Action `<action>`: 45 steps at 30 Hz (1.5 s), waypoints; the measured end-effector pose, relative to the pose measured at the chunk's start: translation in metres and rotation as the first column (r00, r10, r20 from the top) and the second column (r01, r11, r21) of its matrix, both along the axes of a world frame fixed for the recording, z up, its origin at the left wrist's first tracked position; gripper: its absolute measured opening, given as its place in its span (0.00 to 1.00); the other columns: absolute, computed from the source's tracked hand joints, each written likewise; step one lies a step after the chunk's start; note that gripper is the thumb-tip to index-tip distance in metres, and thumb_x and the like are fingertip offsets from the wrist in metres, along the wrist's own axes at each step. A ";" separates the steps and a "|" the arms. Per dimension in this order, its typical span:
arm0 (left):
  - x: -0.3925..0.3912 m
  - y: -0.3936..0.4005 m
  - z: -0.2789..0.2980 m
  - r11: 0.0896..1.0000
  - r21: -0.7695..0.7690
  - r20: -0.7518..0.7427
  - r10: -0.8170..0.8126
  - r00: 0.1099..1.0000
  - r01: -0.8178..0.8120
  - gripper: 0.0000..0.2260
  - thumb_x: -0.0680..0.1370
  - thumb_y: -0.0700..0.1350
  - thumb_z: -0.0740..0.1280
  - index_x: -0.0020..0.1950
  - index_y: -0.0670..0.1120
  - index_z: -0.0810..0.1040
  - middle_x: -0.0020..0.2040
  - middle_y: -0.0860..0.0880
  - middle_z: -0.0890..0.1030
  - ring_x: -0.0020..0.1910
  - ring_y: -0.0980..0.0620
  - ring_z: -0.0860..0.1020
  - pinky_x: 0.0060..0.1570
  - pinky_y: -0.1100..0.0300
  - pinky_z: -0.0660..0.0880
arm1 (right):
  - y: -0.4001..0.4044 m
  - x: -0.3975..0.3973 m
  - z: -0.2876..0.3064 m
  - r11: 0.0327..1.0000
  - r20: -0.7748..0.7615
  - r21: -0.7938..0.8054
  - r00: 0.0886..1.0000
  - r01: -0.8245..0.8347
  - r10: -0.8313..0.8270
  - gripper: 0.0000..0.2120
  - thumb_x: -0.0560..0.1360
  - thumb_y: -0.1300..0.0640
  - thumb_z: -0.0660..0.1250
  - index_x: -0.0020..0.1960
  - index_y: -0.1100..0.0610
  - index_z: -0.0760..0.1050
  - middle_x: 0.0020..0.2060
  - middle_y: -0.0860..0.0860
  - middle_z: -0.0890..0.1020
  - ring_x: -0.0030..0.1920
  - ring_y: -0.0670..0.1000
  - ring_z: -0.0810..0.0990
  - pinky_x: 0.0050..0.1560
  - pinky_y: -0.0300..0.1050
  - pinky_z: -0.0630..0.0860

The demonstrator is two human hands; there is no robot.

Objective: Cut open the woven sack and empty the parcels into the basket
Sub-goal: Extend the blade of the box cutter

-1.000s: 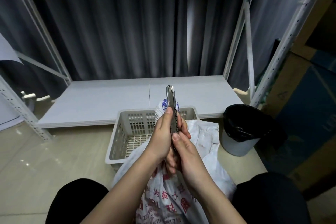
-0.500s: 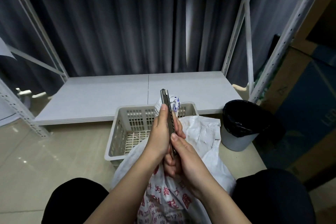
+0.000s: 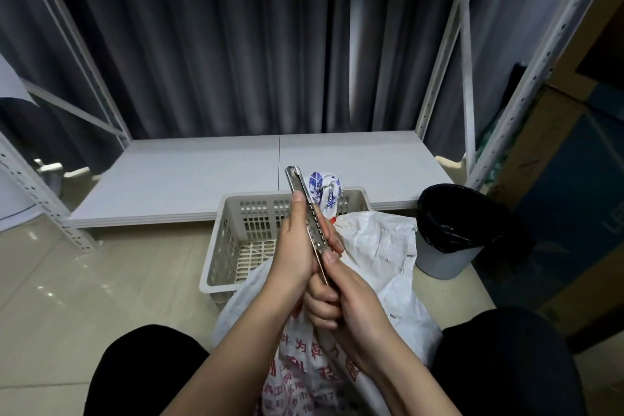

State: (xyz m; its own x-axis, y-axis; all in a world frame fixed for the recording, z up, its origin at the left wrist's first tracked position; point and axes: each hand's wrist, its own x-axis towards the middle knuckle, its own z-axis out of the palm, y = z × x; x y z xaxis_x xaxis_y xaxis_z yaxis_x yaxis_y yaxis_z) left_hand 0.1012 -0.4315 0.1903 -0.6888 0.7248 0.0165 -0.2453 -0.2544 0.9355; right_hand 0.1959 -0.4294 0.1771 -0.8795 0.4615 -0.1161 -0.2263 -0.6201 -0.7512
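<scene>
Both hands are gripping a slim silver metal utility knife (image 3: 305, 219) held upright in the centre of the view, its tip tilting toward 11 o'clock. The left hand (image 3: 297, 253) is wrapping the knife body with its fingers closed around it and its thumb lying flat along the left edge. The right hand (image 3: 347, 300) is clasping the lower end with fingers curled tight and its thumb pressing on the ridged slider track. Whether a blade is showing at the tip cannot be told.

The white woven plastic sack (image 3: 378, 246) is lying directly beneath the hands, between the person's black-clad knees (image 3: 499, 358), and its upper part is resting against the near rim of the basket. Red Chinese characters and the digits "17" are showing on its lower face; the rest is not readable. Its tied neck (image 3: 326, 191), printed in blue, is standing up at 12 o'clock from the hands.

The beige perforated plastic basket (image 3: 236, 229) is sitting on the tiled floor at 11 o'clock from the hands. A grey bin with a black liner (image 3: 452, 229) is standing at 2 o'clock, just beside the sack. A white shelf board (image 3: 202, 175) is lying behind the basket.
</scene>
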 end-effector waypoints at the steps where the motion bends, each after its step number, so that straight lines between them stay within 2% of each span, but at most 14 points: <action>1: -0.001 0.001 0.001 1.000 -0.001 0.014 -0.014 1.000 0.014 0.33 0.82 0.56 0.46 0.21 0.47 0.71 0.20 0.46 0.72 0.20 0.49 0.72 0.27 0.61 0.68 | 0.003 0.002 0.001 1.000 -0.004 -0.005 1.000 -0.022 0.022 0.12 0.75 0.50 0.55 0.41 0.58 0.68 0.22 0.48 0.61 0.18 0.42 0.56 0.18 0.31 0.55; 5: 0.003 -0.004 0.006 0.999 0.024 -0.020 -0.043 0.999 0.044 0.27 0.82 0.55 0.46 0.29 0.44 0.67 0.21 0.45 0.71 0.21 0.48 0.72 0.29 0.59 0.68 | 0.008 0.009 0.001 0.989 0.082 0.120 0.994 -0.082 0.073 0.16 0.76 0.46 0.57 0.41 0.59 0.70 0.23 0.50 0.65 0.19 0.44 0.56 0.20 0.35 0.56; 10: 0.008 -0.008 0.006 0.998 -0.053 -0.285 0.020 0.958 -0.037 0.30 0.81 0.57 0.47 0.23 0.49 0.70 0.21 0.48 0.73 0.26 0.42 0.73 0.32 0.54 0.71 | 0.001 0.010 -0.002 0.993 0.097 0.119 0.995 -0.015 0.003 0.17 0.74 0.45 0.59 0.38 0.58 0.69 0.21 0.51 0.64 0.19 0.45 0.56 0.21 0.36 0.54; 12: 0.008 -0.012 0.007 0.996 -0.079 -0.321 0.007 0.947 -0.034 0.30 0.81 0.57 0.46 0.24 0.48 0.72 0.23 0.47 0.74 0.25 0.42 0.73 0.28 0.56 0.70 | -0.001 0.010 -0.002 0.994 0.094 0.109 0.996 -0.013 0.003 0.17 0.73 0.44 0.60 0.38 0.58 0.69 0.21 0.51 0.63 0.19 0.45 0.56 0.20 0.36 0.55; 14: 0.007 -0.015 0.005 0.995 -0.094 -0.334 -0.013 0.942 -0.019 0.31 0.83 0.55 0.46 0.27 0.44 0.73 0.24 0.44 0.75 0.21 0.49 0.72 0.22 0.66 0.67 | -0.001 0.010 -0.001 0.992 0.105 0.125 0.994 -0.017 0.004 0.18 0.72 0.43 0.60 0.37 0.58 0.69 0.20 0.50 0.63 0.19 0.45 0.57 0.20 0.35 0.56; 17: 0.006 -0.019 0.007 0.994 -0.106 -0.306 -0.070 0.950 0.039 0.29 0.83 0.54 0.46 0.30 0.39 0.71 0.25 0.42 0.74 0.19 0.54 0.71 0.21 0.70 0.66 | 0.001 0.012 -0.001 0.986 0.110 0.164 0.994 -0.034 0.016 0.19 0.75 0.42 0.60 0.37 0.58 0.70 0.20 0.50 0.63 0.19 0.45 0.57 0.21 0.35 0.56; 19: 0.008 -0.017 0.011 0.994 -0.015 -0.161 -0.107 0.981 0.106 0.27 0.82 0.56 0.47 0.31 0.41 0.68 0.25 0.42 0.72 0.21 0.50 0.71 0.24 0.67 0.69 | 0.003 0.011 -0.003 0.981 0.068 0.192 0.997 -0.032 0.019 0.19 0.76 0.44 0.59 0.39 0.59 0.70 0.19 0.50 0.63 0.18 0.44 0.57 0.20 0.34 0.56; 21: 0.009 -0.013 0.014 0.993 0.080 0.015 -0.090 0.996 0.088 0.27 0.81 0.58 0.46 0.30 0.41 0.64 0.22 0.43 0.69 0.22 0.48 0.70 0.26 0.65 0.70 | 0.002 0.011 -0.004 0.974 0.033 0.225 0.999 -0.038 0.032 0.16 0.76 0.48 0.56 0.41 0.60 0.69 0.18 0.49 0.63 0.17 0.44 0.57 0.19 0.35 0.55; 22: 0.008 -0.010 0.012 0.994 0.092 0.032 -0.066 0.997 0.063 0.28 0.81 0.58 0.46 0.29 0.41 0.64 0.21 0.44 0.68 0.21 0.49 0.69 0.25 0.64 0.69 | 0.000 0.012 -0.004 0.974 0.018 0.222 0.999 -0.043 0.040 0.15 0.77 0.48 0.55 0.42 0.60 0.69 0.18 0.49 0.64 0.17 0.44 0.58 0.19 0.36 0.55; 26: 0.010 -0.008 0.006 1.000 -0.006 -0.195 -0.032 0.980 0.031 0.27 0.77 0.61 0.48 0.23 0.50 0.68 0.22 0.47 0.70 0.23 0.48 0.69 0.32 0.58 0.68 | -0.005 0.015 -0.003 0.986 0.034 0.166 0.999 -0.032 0.026 0.17 0.75 0.45 0.60 0.40 0.59 0.69 0.21 0.52 0.67 0.19 0.47 0.61 0.20 0.36 0.59; 28: 0.010 -0.012 0.006 0.999 -0.025 -0.248 -0.033 0.968 0.028 0.27 0.77 0.61 0.47 0.23 0.50 0.68 0.22 0.47 0.70 0.24 0.48 0.69 0.32 0.57 0.67 | -0.008 0.015 -0.001 0.989 0.086 0.147 0.996 -0.016 0.003 0.17 0.75 0.44 0.59 0.40 0.58 0.68 0.23 0.52 0.67 0.20 0.47 0.61 0.21 0.37 0.56; 31: 0.010 -0.015 0.006 0.999 -0.032 -0.283 -0.048 0.958 0.041 0.28 0.78 0.61 0.47 0.23 0.49 0.68 0.22 0.46 0.70 0.24 0.48 0.69 0.32 0.57 0.67 | -0.011 0.016 0.001 0.991 0.132 0.129 0.991 -0.023 0.006 0.16 0.74 0.44 0.58 0.40 0.57 0.67 0.24 0.51 0.67 0.21 0.45 0.61 0.22 0.38 0.52; 36: 0.012 -0.021 0.006 0.996 -0.048 -0.342 -0.085 0.936 0.072 0.28 0.79 0.60 0.46 0.23 0.51 0.68 0.21 0.48 0.70 0.23 0.49 0.69 0.31 0.55 0.68 | -0.015 0.015 0.000 0.996 0.122 0.088 0.992 -0.017 0.006 0.17 0.72 0.44 0.59 0.37 0.58 0.68 0.21 0.50 0.62 0.19 0.45 0.58 0.19 0.34 0.56; 45: 0.011 -0.025 0.005 0.988 -0.104 -0.330 -0.146 0.933 0.118 0.30 0.80 0.60 0.46 0.25 0.48 0.70 0.23 0.48 0.71 0.25 0.50 0.70 0.34 0.57 0.68 | -0.014 0.019 0.007 0.974 0.179 0.213 0.983 -0.075 0.037 0.21 0.72 0.40 0.57 0.33 0.56 0.71 0.18 0.50 0.65 0.18 0.45 0.59 0.20 0.35 0.56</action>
State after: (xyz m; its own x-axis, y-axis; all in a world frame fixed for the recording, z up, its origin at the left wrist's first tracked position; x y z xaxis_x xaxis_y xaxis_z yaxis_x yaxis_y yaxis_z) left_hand 0.1119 -0.4563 0.1949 -0.5513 0.8174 0.1671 0.0600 -0.1610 0.9851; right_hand 0.2146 -0.4430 0.1845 -0.8802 0.4431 -0.1701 -0.0510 -0.4445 -0.8943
